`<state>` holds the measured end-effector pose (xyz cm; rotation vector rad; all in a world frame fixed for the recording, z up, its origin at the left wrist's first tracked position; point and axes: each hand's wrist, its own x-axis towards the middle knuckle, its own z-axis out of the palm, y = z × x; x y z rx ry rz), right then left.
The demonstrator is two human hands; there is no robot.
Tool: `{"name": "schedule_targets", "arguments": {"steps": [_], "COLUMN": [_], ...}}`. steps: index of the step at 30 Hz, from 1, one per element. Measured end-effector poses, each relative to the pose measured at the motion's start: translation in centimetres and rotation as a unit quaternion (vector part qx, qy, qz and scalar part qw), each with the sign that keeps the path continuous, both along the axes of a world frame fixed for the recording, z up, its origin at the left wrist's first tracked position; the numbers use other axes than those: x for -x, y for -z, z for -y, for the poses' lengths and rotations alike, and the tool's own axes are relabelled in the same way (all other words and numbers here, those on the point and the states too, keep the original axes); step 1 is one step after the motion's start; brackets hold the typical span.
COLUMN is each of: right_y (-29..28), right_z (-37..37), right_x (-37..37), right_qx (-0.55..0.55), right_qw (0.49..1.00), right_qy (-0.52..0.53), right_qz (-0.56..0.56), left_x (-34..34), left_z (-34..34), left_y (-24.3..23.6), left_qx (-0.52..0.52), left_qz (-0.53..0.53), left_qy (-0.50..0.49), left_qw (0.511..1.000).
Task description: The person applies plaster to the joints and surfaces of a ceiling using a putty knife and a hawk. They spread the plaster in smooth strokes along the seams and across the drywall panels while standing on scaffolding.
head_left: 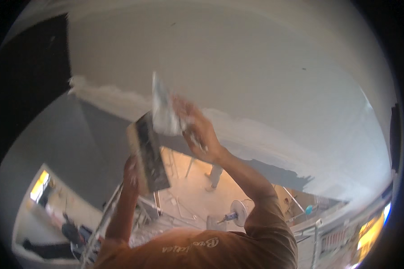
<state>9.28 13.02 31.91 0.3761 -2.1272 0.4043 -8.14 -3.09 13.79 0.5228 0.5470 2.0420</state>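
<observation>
My right hand [199, 130] is raised and closed around a taping knife [163, 110], whose blade is smeared white and blurred by motion. The blade is at the upper end of a long, narrow mud pan [153, 157], dark on its broad side and tan along one edge. I cannot tell whether blade and pan touch. My left hand [130, 170] grips the pan from its left side, with the fingers partly hidden. The inside of the pan does not show. Beyond both hands, a rough white band of joint compound [112, 97] runs along the seam of the pale surface above.
A large pale surface [256, 80] fills the upper view. Below are metal scaffold rails [166, 208] and a round white disc-shaped thing [239, 212]. Another person's leg [216, 175] stands on the tan floor [191, 193]. A doorway [40, 184] opens at lower left.
</observation>
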Motion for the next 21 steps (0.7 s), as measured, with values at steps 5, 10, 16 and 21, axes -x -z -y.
{"name": "schedule_targets", "arguments": {"steps": [5, 10, 16, 21], "right_y": [7.1, 9.3, 13.0, 11.9], "right_z": [1.2, -1.3, -2.8, 4.2], "right_x": [-3.3, -7.3, -13.0, -13.2], "right_qx": [-0.054, -0.093, 0.294, 0.728], "right_qw": [0.971, 0.964, 0.941, 0.606], "right_qy": [0.032, 0.128, -0.082, -0.251], "right_qz": [0.229, 0.212, 0.145, 0.202], "left_x": [1.9, -0.9, -2.0, -1.3], "left_z": [-1.0, -0.4, 0.6, -0.7], "left_y": [0.5, -0.2, -3.1, -2.3], "left_qx": [-0.069, -0.012, -0.043, 0.012], "left_qz": [-0.038, -0.084, -0.139, -0.242], "left_qy": [0.054, -0.082, -0.253, -0.436], "left_qw": [0.995, 0.993, 0.956, 0.867]}}
